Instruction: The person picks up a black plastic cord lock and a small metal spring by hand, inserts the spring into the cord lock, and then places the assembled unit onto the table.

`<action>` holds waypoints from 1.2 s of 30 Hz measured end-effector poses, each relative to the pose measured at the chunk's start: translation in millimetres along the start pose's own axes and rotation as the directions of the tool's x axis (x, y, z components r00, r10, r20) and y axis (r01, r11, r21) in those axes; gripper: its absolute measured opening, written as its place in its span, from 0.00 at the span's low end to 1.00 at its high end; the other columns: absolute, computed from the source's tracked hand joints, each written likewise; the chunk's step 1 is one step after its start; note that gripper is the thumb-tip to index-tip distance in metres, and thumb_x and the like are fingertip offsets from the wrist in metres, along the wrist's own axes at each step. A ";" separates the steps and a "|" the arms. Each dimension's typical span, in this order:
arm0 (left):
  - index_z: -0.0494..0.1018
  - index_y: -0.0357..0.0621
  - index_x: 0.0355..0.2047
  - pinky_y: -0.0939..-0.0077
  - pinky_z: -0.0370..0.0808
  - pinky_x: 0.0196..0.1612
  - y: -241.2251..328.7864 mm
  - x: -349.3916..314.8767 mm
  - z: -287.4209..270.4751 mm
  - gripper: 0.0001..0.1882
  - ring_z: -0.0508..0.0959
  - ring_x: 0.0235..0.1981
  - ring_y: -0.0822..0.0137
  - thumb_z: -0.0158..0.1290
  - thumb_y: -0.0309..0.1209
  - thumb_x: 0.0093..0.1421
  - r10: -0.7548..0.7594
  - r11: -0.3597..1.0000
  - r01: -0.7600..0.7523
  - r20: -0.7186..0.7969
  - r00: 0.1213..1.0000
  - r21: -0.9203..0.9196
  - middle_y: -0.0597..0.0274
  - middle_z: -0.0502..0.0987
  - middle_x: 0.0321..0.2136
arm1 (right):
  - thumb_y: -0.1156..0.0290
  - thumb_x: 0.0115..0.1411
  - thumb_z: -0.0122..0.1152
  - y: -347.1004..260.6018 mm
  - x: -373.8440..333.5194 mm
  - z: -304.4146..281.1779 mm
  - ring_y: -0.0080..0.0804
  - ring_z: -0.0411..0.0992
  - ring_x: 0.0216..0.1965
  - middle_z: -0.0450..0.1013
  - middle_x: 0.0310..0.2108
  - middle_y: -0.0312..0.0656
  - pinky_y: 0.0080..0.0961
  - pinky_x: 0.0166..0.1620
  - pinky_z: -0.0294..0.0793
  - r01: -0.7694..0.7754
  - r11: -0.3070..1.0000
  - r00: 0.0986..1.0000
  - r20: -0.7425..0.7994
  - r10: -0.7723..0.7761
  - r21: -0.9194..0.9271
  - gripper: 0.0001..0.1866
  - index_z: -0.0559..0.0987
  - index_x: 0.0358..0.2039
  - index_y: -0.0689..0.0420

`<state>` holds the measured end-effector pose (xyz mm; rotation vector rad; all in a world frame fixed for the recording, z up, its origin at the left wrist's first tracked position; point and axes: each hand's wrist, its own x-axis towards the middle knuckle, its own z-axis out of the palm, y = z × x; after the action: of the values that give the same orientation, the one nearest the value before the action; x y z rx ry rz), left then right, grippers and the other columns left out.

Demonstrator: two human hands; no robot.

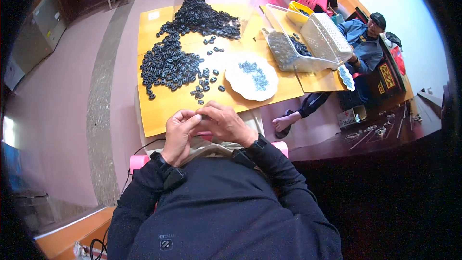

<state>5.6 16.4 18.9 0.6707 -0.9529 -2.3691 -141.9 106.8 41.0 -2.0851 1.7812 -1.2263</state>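
Close together at the table's near edge, my left hand (pixel 178 132) and my right hand (pixel 226 123) meet at the fingertips, both closed in a pinch. Something small and dark shows between them, but the fingers cover most of it. Just beyond lie small black plastic pieces with two holes (pixel 173 67), spread in a loose heap, with a few strays nearest my fingers. A white scalloped plate (pixel 231 85) to the right of them holds many tiny silvery-blue pieces (pixel 260 81).
More black pieces (pixel 197 14) are heaped at the back of the yellow table (pixel 154 115). On the right stands a clear plastic bin (pixel 284 58) with black parts and a white perforated basket (pixel 325 36). A co-worker (pixel 365 43) sits beyond it; another person is farther back.
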 end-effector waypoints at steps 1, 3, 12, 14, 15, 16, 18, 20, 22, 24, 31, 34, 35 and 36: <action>0.71 0.37 0.34 0.80 0.78 0.36 0.4 0.1 0.0 0.03 0.78 0.31 0.73 0.53 0.20 0.59 0.001 1.000 -0.001 0.006 1.000 0.001 0.60 0.77 0.31 | 0.75 0.50 0.65 0.3 0.1 1.9 0.43 0.75 0.32 0.73 0.32 0.47 0.32 0.33 0.74 -0.006 1.000 1.000 -0.011 0.006 0.007 0.15 0.76 0.40 0.62; 0.71 0.37 0.34 0.81 0.78 0.35 0.8 0.8 -0.2 0.03 0.78 0.30 0.73 0.53 0.20 0.59 0.009 1.000 -0.009 0.005 1.000 0.003 0.60 0.76 0.31 | 0.77 0.50 0.65 -0.4 -0.7 2.4 0.43 0.75 0.32 0.73 0.32 0.47 0.32 0.33 0.74 -0.031 0.999 0.999 -0.013 0.032 0.024 0.15 0.76 0.40 0.63; 0.71 0.39 0.34 0.76 0.78 0.39 2.6 1.2 0.1 0.03 0.77 0.32 0.72 0.54 0.23 0.61 0.008 1.000 -0.009 0.053 0.999 0.027 0.62 0.75 0.31 | 0.79 0.50 0.62 1.5 -1.6 -0.9 0.45 0.73 0.33 0.72 0.34 0.47 0.34 0.35 0.74 -0.023 0.997 0.999 -0.024 0.025 0.079 0.16 0.75 0.41 0.61; 0.71 0.40 0.34 0.76 0.79 0.40 4.9 -1.0 2.0 0.03 0.77 0.32 0.72 0.54 0.24 0.61 -0.007 0.999 0.005 0.040 0.999 0.039 0.62 0.76 0.31 | 0.81 0.51 0.61 -2.8 -0.4 -7.5 0.43 0.74 0.33 0.72 0.34 0.47 0.31 0.35 0.74 -0.039 0.997 0.997 -0.065 0.043 0.068 0.16 0.75 0.42 0.63; 0.71 0.40 0.34 0.77 0.79 0.40 5.5 -2.7 2.9 0.03 0.77 0.32 0.72 0.54 0.24 0.61 -0.025 0.998 0.024 0.027 0.999 0.051 0.62 0.76 0.30 | 0.82 0.51 0.60 -5.2 -1.2 -13.3 0.41 0.74 0.33 0.72 0.33 0.47 0.28 0.36 0.73 -0.058 0.997 0.992 -0.108 0.064 0.058 0.16 0.75 0.43 0.65; 0.71 0.40 0.34 0.77 0.79 0.40 6.0 -3.2 4.5 0.03 0.77 0.32 0.72 0.54 0.24 0.61 -0.024 0.998 0.022 0.028 0.999 0.051 0.62 0.76 0.30 | 0.84 0.51 0.59 -2.7 -0.8 -27.3 0.39 0.73 0.33 0.72 0.33 0.46 0.26 0.37 0.73 -0.053 0.999 0.984 -0.168 0.051 -0.010 0.17 0.75 0.44 0.65; 0.72 0.40 0.34 0.77 0.79 0.40 7.1 -5.6 4.5 0.03 0.78 0.31 0.72 0.55 0.25 0.61 -0.023 0.997 0.023 -0.005 1.000 0.067 0.62 0.76 0.29 | 0.85 0.52 0.60 2.8 5.2 -62.1 0.36 0.72 0.31 0.73 0.30 0.45 0.26 0.36 0.72 -0.018 0.985 0.937 -0.348 -0.044 -0.173 0.14 0.76 0.41 0.64; 0.72 0.40 0.34 0.76 0.79 0.40 5.5 -5.9 3.7 0.04 0.78 0.31 0.71 0.55 0.26 0.61 -0.028 0.998 0.029 -0.015 1.000 0.059 0.62 0.76 0.29 | 0.83 0.53 0.60 25.7 5.1 -108.2 0.35 0.73 0.30 0.74 0.30 0.45 0.27 0.35 0.72 -0.188 0.883 0.845 -0.529 -0.077 -0.429 0.11 0.77 0.39 0.63; 0.71 0.40 0.34 0.76 0.79 0.40 5.4 -6.1 1.1 0.04 0.77 0.31 0.71 0.55 0.26 0.61 -0.032 0.998 0.034 -0.043 0.999 0.049 0.62 0.76 0.29 | 0.79 0.56 0.59 40.7 14.0 -157.9 0.40 0.74 0.31 0.74 0.31 0.47 0.31 0.35 0.72 -0.329 0.735 0.799 -0.589 -0.118 -0.593 0.09 0.77 0.39 0.61; 0.71 0.40 0.33 0.76 0.78 0.38 7.0 -3.4 3.2 0.04 0.77 0.30 0.71 0.55 0.26 0.61 -0.023 0.996 0.026 -0.040 0.999 0.080 0.62 0.76 0.29 | 0.73 0.58 0.59 60.5 19.6 -206.4 0.47 0.74 0.35 0.75 0.35 0.49 0.34 0.38 0.74 -0.458 0.578 0.769 -0.627 -0.123 -0.676 0.13 0.78 0.44 0.60; 0.71 0.41 0.35 0.78 0.78 0.36 7.2 11.0 -10.2 0.05 0.77 0.30 0.73 0.56 0.25 0.60 0.077 0.997 -0.080 -0.102 0.992 -0.019 0.64 0.76 0.29 | 0.73 0.55 0.61 71.9 6.9 -197.4 0.37 0.75 0.32 0.75 0.36 0.47 0.29 0.37 0.73 -0.471 0.549 0.835 -0.549 0.026 -0.691 0.14 0.78 0.43 0.59; 0.72 0.41 0.34 0.78 0.78 0.36 8.6 9.5 -13.3 0.05 0.77 0.30 0.73 0.56 0.25 0.60 0.109 0.993 -0.114 -0.170 0.979 -0.021 0.64 0.76 0.28 | 0.85 0.55 0.57 41.9 8.8 -115.7 0.25 0.71 0.26 0.74 0.30 0.41 0.21 0.30 0.70 -0.112 0.922 0.953 -0.303 -0.006 -0.370 0.09 0.78 0.37 0.61; 0.72 0.41 0.34 0.78 0.78 0.36 8.4 9.5 -13.5 0.05 0.77 0.30 0.74 0.57 0.26 0.60 0.110 0.993 -0.116 -0.154 0.982 -0.026 0.65 0.75 0.28 | 0.85 0.54 0.58 50.0 -3.4 -86.4 0.25 0.71 0.27 0.74 0.29 0.41 0.21 0.30 0.69 -0.146 0.977 0.963 -0.247 0.105 -0.155 0.10 0.78 0.37 0.61; 0.72 0.41 0.34 0.78 0.78 0.36 6.8 10.1 -15.6 0.05 0.77 0.30 0.74 0.57 0.26 0.60 0.113 0.992 -0.119 -0.159 0.981 -0.027 0.65 0.75 0.28 | 0.84 0.53 0.59 34.5 -0.4 -64.5 0.27 0.72 0.28 0.74 0.30 0.43 0.20 0.30 0.70 -0.157 0.987 0.978 -0.143 0.152 -0.019 0.11 0.79 0.38 0.61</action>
<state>9.2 -1.6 11.4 0.7542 -0.8548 -2.1908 -209.8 122.1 63.4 -1.8751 1.9916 -1.3412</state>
